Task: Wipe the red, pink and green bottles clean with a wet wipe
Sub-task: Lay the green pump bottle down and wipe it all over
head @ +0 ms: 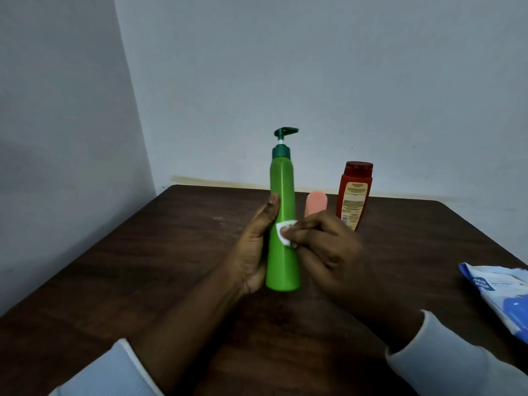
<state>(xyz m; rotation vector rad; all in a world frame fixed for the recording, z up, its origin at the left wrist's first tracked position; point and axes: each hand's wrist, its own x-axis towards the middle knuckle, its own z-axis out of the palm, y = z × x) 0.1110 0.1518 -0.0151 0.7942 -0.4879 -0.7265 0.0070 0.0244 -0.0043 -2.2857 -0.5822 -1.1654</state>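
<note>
Green pump bottle (282, 192): held upright near the middle of the dark wooden counter (137, 270). Tall, slim body in light green; a darker green pump head (285, 132) is fitted on top, its nozzle turned to the right of the view. Whether the base rests on the counter cannot be told.

Left hand (253, 252): wrapped round the lower half of the bottle from the left. The thumb (272, 208) is laid up along the bottle's side; the other fingers are hidden behind the body.

Right hand (328, 252): placed at the bottle's right side, about mid-height. Its fingers (310, 225) are curled and bunched together, and a small folded white wet wipe (281, 234) is pinched in the fingertips and pressed against the green surface.

Pink bottle (315, 202): stood just behind the right hand, only its rounded top being visible; just right of the green bottle.

Red bottle (354, 195): stood upright to the right of the pink one, near the back edge of the counter, with a dark red cap and a printed label turned to the camera.

Pack of wipes (497, 295): blue and white, laid flat at the right edge of the counter, well apart from the bottles and cut off by the frame.

Sleeves: pale, ribbed at the cuffs, seen on the left (114, 372) and right (457, 367) forearms.

Wall (314, 67): plain, pale grey-blue, behind the counter.
</note>
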